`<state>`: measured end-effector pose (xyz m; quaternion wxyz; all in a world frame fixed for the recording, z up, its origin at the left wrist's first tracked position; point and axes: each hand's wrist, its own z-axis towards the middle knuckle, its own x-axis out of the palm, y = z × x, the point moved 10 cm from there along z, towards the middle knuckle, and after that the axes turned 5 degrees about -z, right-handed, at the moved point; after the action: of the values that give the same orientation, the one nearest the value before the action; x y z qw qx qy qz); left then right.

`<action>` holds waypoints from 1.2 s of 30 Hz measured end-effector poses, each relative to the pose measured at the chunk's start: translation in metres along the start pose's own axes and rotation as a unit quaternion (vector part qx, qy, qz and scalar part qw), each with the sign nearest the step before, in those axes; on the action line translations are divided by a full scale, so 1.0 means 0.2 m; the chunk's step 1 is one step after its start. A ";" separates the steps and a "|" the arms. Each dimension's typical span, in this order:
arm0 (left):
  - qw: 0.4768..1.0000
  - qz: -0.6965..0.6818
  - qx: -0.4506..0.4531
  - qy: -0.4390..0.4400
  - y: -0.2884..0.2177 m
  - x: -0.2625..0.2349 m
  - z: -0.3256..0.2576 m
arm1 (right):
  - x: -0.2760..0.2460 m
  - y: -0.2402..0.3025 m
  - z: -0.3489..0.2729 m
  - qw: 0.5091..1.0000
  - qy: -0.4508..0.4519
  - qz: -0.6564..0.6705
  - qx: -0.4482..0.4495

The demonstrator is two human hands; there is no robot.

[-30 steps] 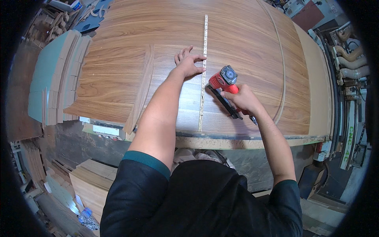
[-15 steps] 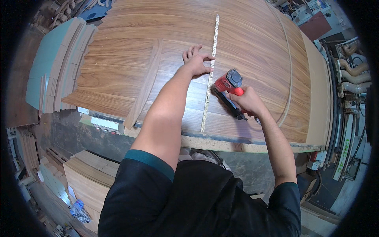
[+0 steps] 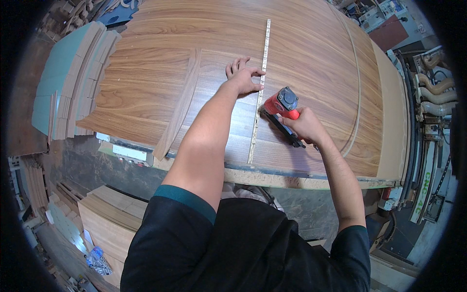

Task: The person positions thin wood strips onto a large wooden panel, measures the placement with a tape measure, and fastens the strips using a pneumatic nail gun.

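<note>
A long narrow strip [image 3: 265, 48] with a rough, pale, chipped edge runs front to back across a large wood-grain panel [image 3: 311, 44]. My left hand [image 3: 242, 78] rests on the panel just left of the strip, fingers spread, with the thumb and index fingertips against it. On the other side, my right hand [image 3: 307, 125] is wrapped around the grip of a red and black pneumatic nail gun [image 3: 282, 104]. The gun is tilted, its nose end at the strip's right side, slightly nearer me than my left hand. Its exact contact with the strip is hidden.
A wooden batten [image 3: 180, 109] lies left of my left forearm. A pale air hose [image 3: 357, 82] curves over the panel at right. Stacked teal-faced boards [image 3: 65, 82] stand at far left. More boards [image 3: 109, 209] and a plastic bottle [image 3: 98, 263] are at lower left.
Almost nothing differs. Both hands, the nail gun and the strip keep their places, apart from a very slight shift of the whole view.
</note>
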<state>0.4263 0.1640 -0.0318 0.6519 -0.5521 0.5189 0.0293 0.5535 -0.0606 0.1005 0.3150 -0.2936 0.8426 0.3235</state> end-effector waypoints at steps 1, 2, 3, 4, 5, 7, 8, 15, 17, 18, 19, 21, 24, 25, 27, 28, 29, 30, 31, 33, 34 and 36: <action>1.000 0.002 -0.002 0.001 0.00 0.00 0.00 | 0.00 0.00 0.00 1.000 0.001 -0.009 0.005; 1.000 0.004 -0.003 0.001 0.01 0.00 -0.01 | -0.02 0.01 0.00 1.000 0.001 -0.008 0.006; 1.000 0.006 -0.005 0.001 0.01 0.00 -0.01 | -0.04 0.02 -0.01 1.000 0.001 -0.007 0.006; 1.000 0.005 -0.008 0.004 0.01 -0.01 -0.01 | -0.05 0.03 -0.01 1.000 0.001 -0.006 0.007; 1.000 0.002 -0.009 0.005 0.01 -0.01 -0.01 | -0.07 0.02 0.01 1.000 -0.012 0.007 -0.012; 1.000 -0.002 -0.008 0.008 0.00 0.00 -0.01 | -0.08 -0.02 0.09 0.998 -0.035 0.038 -0.045; 1.000 -0.002 -0.007 0.007 0.00 -0.01 -0.01 | -0.09 -0.01 0.11 0.998 -0.037 0.033 -0.041; 1.000 -0.008 -0.008 0.007 0.00 0.00 -0.01 | -0.13 0.02 0.22 0.999 -0.032 0.006 -0.018; 1.000 -0.010 -0.011 0.006 0.00 -0.01 -0.01 | -0.13 0.04 0.23 0.999 -0.037 0.009 -0.024; 1.000 -0.011 -0.013 0.006 0.00 -0.01 -0.01 | -0.13 0.04 0.22 0.999 -0.034 0.009 -0.018; 1.000 -0.011 -0.017 0.007 0.00 -0.01 -0.02 | -0.13 0.05 0.22 0.999 -0.030 0.009 -0.013; 1.000 -0.013 -0.023 0.011 -0.02 -0.02 -0.03 | -0.14 0.05 0.22 0.999 -0.034 0.007 -0.019; 0.999 -0.004 -0.026 0.023 -0.03 -0.02 -0.03 | -0.14 0.04 0.23 0.998 -0.042 0.003 -0.035; 0.999 -0.005 -0.027 0.023 -0.03 -0.03 -0.03 | -0.14 0.04 0.23 0.999 -0.040 0.003 -0.026; 0.999 -0.006 -0.028 0.021 -0.03 -0.02 -0.03 | -0.14 0.05 0.22 0.999 -0.035 0.003 -0.018; 0.999 -0.006 -0.026 0.018 -0.02 -0.03 -0.03 | -0.14 0.05 0.22 0.999 -0.034 0.003 -0.019; 1.000 -0.005 -0.023 0.015 -0.02 -0.03 -0.03 | -0.14 0.07 0.22 0.999 -0.034 0.004 -0.021; 1.000 -0.005 -0.020 0.012 -0.02 -0.03 -0.03 | -0.15 0.08 0.21 1.000 -0.028 0.000 -0.011; 1.000 -0.003 -0.021 0.011 -0.01 -0.03 -0.03 | -0.15 0.10 0.19 1.000 -0.021 -0.004 -0.002; 1.000 -0.001 -0.016 0.008 -0.03 -0.03 -0.04 | -0.17 0.07 0.20 1.000 -0.024 0.003 0.001; 1.000 -0.003 -0.013 0.010 -0.04 -0.03 -0.03 | -0.16 0.00 0.25 0.999 -0.031 0.014 -0.007; 1.000 -0.008 -0.013 0.012 -0.04 -0.03 -0.04 | -0.17 -0.04 0.31 0.998 -0.036 0.047 -0.023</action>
<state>0.4232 0.1575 -0.0210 0.6385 -0.5653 0.5217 0.0242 0.6019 -0.0103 0.0852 0.3231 -0.2487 0.8358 0.3676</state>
